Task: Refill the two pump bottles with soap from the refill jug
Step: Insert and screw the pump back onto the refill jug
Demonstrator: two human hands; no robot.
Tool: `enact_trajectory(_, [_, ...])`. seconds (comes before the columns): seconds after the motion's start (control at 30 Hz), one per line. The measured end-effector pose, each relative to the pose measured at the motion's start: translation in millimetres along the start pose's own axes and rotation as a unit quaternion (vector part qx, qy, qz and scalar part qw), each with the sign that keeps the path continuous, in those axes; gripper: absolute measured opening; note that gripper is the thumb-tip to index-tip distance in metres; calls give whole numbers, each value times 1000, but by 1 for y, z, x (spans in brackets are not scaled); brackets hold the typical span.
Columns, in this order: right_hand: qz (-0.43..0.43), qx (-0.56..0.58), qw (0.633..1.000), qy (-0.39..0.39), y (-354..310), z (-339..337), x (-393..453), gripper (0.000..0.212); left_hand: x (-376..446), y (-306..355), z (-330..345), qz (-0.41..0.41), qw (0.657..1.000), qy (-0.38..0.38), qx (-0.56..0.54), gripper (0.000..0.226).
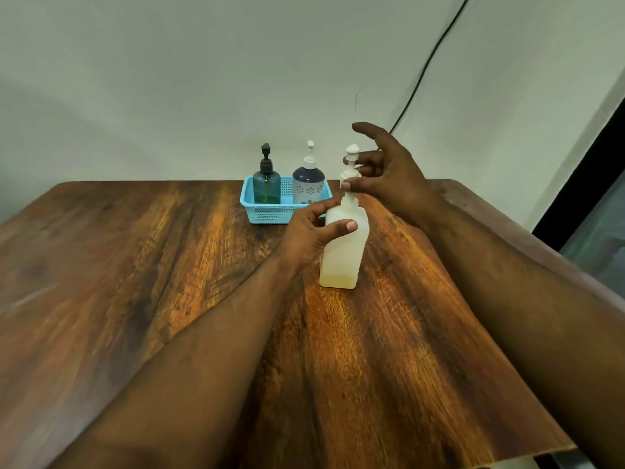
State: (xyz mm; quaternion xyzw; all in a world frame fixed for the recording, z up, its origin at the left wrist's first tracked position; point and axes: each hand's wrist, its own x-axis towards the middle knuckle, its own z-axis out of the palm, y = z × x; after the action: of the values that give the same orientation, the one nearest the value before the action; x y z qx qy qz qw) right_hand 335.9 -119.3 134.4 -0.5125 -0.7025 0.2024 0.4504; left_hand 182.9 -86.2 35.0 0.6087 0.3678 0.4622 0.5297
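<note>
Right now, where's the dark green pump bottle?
Head view: the dark green pump bottle stands in the blue basket's left side at the table's far edge, beside the floral pump bottle.

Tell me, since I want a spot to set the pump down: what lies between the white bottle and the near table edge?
In the head view, only bare wood of the table lies in front of the white bottle; the forearms pass above either side.

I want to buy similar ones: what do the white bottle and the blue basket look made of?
White bottle: seemingly translucent matte plastic; yellowish liquid shows through near its base. Blue basket: apparently moulded plastic, its walls a fine perforated grid with a smooth, slightly glossy rim.
</note>
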Motion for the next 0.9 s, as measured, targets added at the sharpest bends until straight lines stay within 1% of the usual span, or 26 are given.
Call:
enact_trajectory(0.07, [23, -6, 999, -23, 2, 2, -2, 88, -2, -1, 2, 9, 1000, 0, -20, 56])
enact_trajectory(0.13, [53, -20, 998, -28, 9, 5, -5, 88, -4, -2, 2, 17, 1000, 2, -26, 52])
enact_trajectory(0.27, [78, 62, 995, -3, 23, 11, -15, 88, -6, -2, 4, 23, 999, -6, -45, 52])
enact_trajectory(0.3, [76, 63, 995, 9, 23, 15, -17, 86, -6, -3, 4, 21, 998, -10, -54, 54])
enact_trajectory(0.37, [72, 64, 994, 58, 23, 25, -20, 83, -6, -4, 3, 22, 998, -14, -53, 61])
enact_trajectory(0.4, [71, 64, 992, 84, 26, 30, -21, 87, -6, -5, 3, 26, 998, -15, -52, 62])
enact_trajectory(0.47, [75, 87, 985, 126, 33, 42, -23, 97, -5, -7, 1, 24, 998, -15, -60, 56])
enact_trajectory(0.5, [87, 118, 978, 151, 35, 45, -24, 93, -6, -7, 2, 23, 997, -17, -69, 55])
enact_trajectory(0.53, [110, 170, 964, 174, 35, 46, -26, 78, -6, -8, 2, 24, 997, -19, -72, 60])
enact_trajectory(0.57, [138, 243, 940, 197, 30, 46, -27, 57, -5, -10, 2, 25, 997, -20, -71, 66])
enact_trajectory(0.6, [164, 308, 914, 207, 29, 44, -28, 40, -4, -10, 2, 25, 997, -20, -65, 71])
enact_trajectory(0.63, [187, 346, 896, 207, 27, 44, -30, 35, -4, -10, 3, 24, 998, -18, -60, 74])
enact_trajectory(0.77, [217, 332, 913, 95, 33, 43, -33, 39, -3, -11, 2, 29, 998, -13, -48, 80])
enact_trajectory(0.8, [207, 315, 922, 91, 36, 44, -34, 39, -3, -12, 3, 34, 998, -11, -48, 79])
enact_trajectory(0.83, [184, 304, 929, 108, 37, 43, -35, 44, -4, -13, 4, 36, 998, -7, -47, 77])
enact_trajectory(0.9, [148, 281, 932, 177, 38, 40, -33, 60, -4, -14, 6, 37, 999, 2, -38, 77])
